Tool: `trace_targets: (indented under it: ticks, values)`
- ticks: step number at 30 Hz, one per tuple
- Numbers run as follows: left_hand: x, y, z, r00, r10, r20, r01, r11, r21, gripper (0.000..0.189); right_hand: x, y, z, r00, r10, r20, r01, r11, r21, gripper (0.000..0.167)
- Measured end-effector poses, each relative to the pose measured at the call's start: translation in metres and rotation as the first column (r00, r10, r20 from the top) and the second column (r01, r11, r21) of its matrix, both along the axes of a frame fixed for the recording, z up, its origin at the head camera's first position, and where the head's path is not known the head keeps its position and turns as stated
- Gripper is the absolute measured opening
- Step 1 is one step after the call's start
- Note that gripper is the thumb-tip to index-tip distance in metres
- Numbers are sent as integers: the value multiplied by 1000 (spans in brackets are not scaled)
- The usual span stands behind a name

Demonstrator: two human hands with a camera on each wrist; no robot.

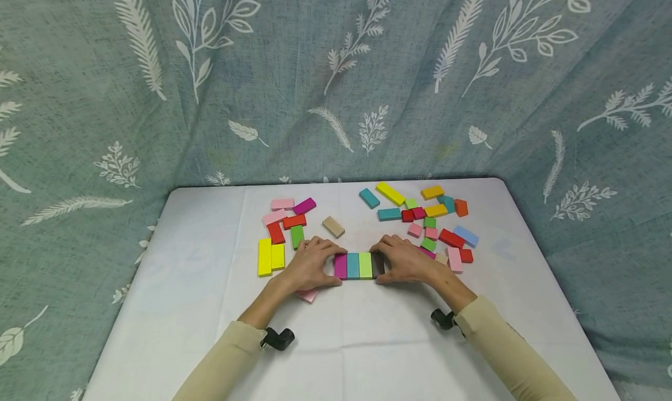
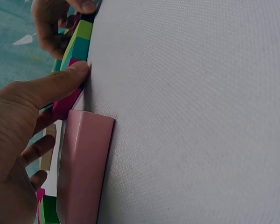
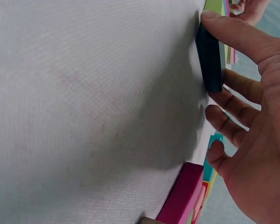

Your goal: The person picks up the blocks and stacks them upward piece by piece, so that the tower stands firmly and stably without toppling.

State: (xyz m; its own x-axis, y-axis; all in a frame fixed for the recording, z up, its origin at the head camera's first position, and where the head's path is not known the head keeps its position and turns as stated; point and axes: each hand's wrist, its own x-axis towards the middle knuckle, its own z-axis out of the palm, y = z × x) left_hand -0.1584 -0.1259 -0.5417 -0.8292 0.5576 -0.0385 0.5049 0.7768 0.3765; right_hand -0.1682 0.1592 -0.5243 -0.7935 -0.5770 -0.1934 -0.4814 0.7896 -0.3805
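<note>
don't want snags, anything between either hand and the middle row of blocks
Nothing visible: the left hand holds the magenta block at one end, the right hand the black block at the other. A pink block lies beside the left hand, not in between.

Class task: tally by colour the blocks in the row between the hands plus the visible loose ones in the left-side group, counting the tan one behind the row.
Pink blocks: 3
Magenta blocks: 2
Red blocks: 2
Yellow blocks: 2
Green block: 1
Tan block: 1
Teal block: 1
Lime block: 1
Black block: 1
Total: 14
</note>
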Motion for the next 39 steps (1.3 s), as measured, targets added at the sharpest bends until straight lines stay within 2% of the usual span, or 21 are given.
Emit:
trace_targets:
  ticks: [8,12,15,18,21,25,29,34,39]
  values:
    - [0,0,-2,1000,4,9,-4,1000,-6,73,6,6,-1,999,-39,5,39,999,-35,78]
    - [1,-1,-4,1000,4,9,-4,1000,-4,73,12,17,3,996,-93,7,93,992,-80,78]
    - [1,-1,-5,1000,4,5,-4,1000,10,73,13,33,10,986,-164,14,164,979,-125,72]
    - [2,-2,-5,1000,1,-4,-1,1000,29,73,11,54,19,966,-259,26,260,955,-140,63]
    - [4,-3,-5,1000,-3,-14,4,999,42,74,9,81,26,934,-356,38,358,925,-126,56]
    - [5,-5,-4,1000,-8,-21,9,998,61,73,11,116,29,892,-448,56,451,888,-86,54]
    - [6,-7,-3,1000,-11,-28,13,997,71,71,17,141,26,873,-479,91,484,874,-40,61]
    - [6,-9,-4,1000,-16,-22,17,998,59,68,23,151,20,859,-478,181,486,874,2,69]
    - [5,-11,-6,1000,-18,-21,19,999,50,65,23,151,18,870,-468,154,468,883,38,70]
